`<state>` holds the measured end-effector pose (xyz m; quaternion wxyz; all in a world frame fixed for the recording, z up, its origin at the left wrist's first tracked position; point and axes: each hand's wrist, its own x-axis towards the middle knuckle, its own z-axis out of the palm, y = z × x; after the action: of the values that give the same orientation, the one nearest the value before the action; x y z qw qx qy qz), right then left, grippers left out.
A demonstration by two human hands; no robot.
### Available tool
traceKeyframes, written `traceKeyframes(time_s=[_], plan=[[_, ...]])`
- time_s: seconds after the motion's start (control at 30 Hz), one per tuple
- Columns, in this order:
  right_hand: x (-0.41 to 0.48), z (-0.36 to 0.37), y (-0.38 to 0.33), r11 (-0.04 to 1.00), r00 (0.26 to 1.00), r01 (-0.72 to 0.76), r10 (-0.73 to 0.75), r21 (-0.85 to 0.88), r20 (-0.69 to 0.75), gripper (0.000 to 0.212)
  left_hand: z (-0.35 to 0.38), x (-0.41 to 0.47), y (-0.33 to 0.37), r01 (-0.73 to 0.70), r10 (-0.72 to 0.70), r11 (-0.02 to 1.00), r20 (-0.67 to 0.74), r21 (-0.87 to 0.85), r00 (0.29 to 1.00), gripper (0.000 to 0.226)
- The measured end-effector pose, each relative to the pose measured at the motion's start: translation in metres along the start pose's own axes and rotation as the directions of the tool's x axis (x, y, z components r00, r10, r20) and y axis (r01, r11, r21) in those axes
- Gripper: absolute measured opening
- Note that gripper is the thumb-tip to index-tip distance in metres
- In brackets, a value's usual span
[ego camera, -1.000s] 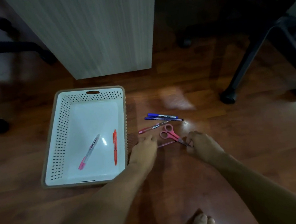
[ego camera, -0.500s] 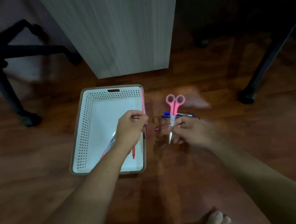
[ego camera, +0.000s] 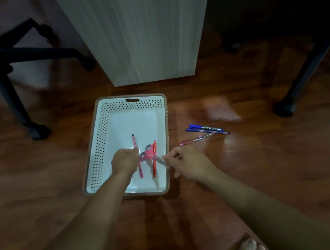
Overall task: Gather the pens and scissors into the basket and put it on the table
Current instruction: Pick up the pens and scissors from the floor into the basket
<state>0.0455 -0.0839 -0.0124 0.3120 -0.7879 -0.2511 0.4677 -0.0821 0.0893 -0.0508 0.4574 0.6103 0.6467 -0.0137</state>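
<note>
A white perforated basket (ego camera: 102, 141) with a brown rim stands on the wooden floor. My left hand (ego camera: 123, 162) is over its floor, fingers closed on a thin pink pen (ego camera: 134, 141) that points away from me. To its right, my right hand (ego camera: 186, 163) reaches over the right rim and pinches the blade end of the pink scissors (ego camera: 147, 155), which are blurred, handles low inside the basket. A red pen (ego camera: 154, 167) lies under them. Two blue pens (ego camera: 205, 129) and a pink clear pen (ego camera: 195, 140) lie on the floor right of the basket.
A pale wood-grain cabinet panel (ego camera: 144, 38) stands just behind the basket. A dark chair base with castors (ego camera: 24, 56) is at the left, another chair leg (ego camera: 284, 108) at the right. My bare toes (ego camera: 249, 247) show at the bottom edge.
Both hands rose from the floor and moved left over the basket. The right hand swung the scissors down into it; the left hand carried the thin pink pen in.
</note>
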Motion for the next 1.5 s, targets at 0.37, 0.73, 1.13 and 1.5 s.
traceKeyframes(time_s=[0.37, 0.73, 1.13, 1.5], plan=[[0.024, -0.095, 0.072, 0.966, 0.88, -0.181, 0.075, -0.185, -0.47, 0.021, 0.056, -0.046, 0.074, -0.639, 0.613, 0.757, 0.187, 0.138, 0.767, 0.017], [0.03, -0.116, 0.104, 0.882, 0.894, -0.215, 0.005, -0.419, -0.449, 0.032, 0.104, -0.054, 0.107, -0.732, 0.673, 0.397, 0.368, 0.553, 0.642, 0.021], [0.024, -0.118, 0.122, 0.714, 0.913, -0.294, 0.013, -0.635, -0.408, 0.021, 0.154, -0.075, 0.041, -0.574, 0.389, 0.545, 0.422, 0.611, 0.819, 0.032], [0.008, -0.12, 0.112, 0.824, 0.907, -0.336, 0.152, -0.456, -0.394, 0.023, 0.086, -0.084, 0.095, -0.428, 0.377, 0.903, 0.391, 0.048, 0.84, 0.02]])
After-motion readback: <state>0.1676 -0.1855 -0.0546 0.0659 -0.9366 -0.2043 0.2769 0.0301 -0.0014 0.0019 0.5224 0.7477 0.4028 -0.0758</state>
